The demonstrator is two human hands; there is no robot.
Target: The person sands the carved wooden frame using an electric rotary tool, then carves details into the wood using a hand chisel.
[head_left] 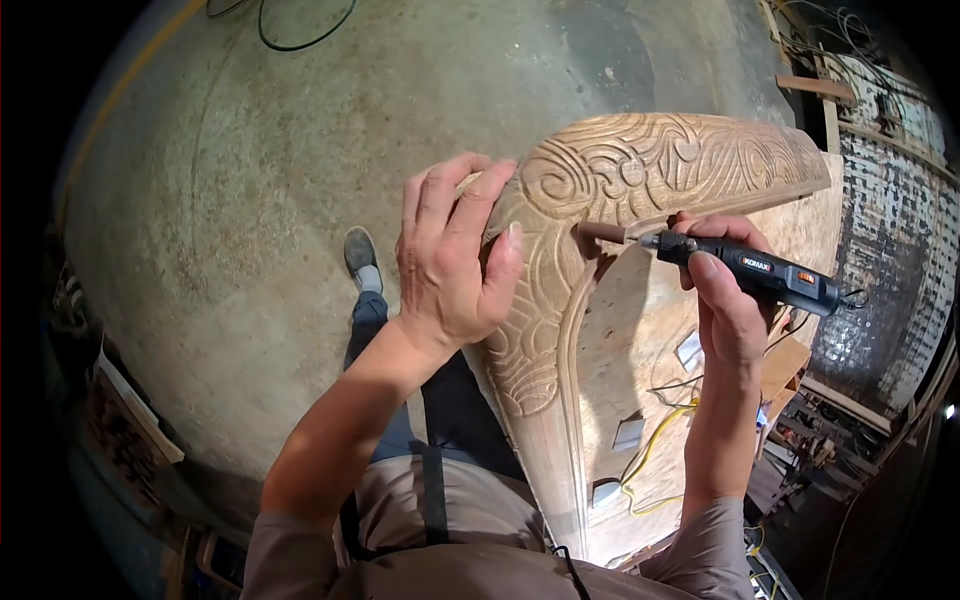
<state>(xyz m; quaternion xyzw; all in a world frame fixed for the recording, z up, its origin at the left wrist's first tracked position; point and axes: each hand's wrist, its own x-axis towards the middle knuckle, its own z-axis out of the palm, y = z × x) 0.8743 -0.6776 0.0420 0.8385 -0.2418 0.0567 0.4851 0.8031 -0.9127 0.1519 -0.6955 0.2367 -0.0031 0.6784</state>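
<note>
A carved wooden furniture leg (640, 165) bends at a knee near the middle of the view, its outer face covered in swirls and scales. My left hand (455, 250) rests at the outer side of that bend, fingers curled over the edge and thumb along the carved face. In my right hand (730, 290) is a black rotary tool (765, 268), held like a pen. Its brown sanding roll (602, 231) lies against the inner edge of the bend, where it appears to touch the wood.
Beneath the leg is a pale wooden board (625, 370). On it lie a yellow cord (655, 440) and small sanding pieces (628, 433). Concrete floor (270, 200) spreads to the left, with a black cable loop (300, 45) at the top. Wood scraps and tools crowd the right side.
</note>
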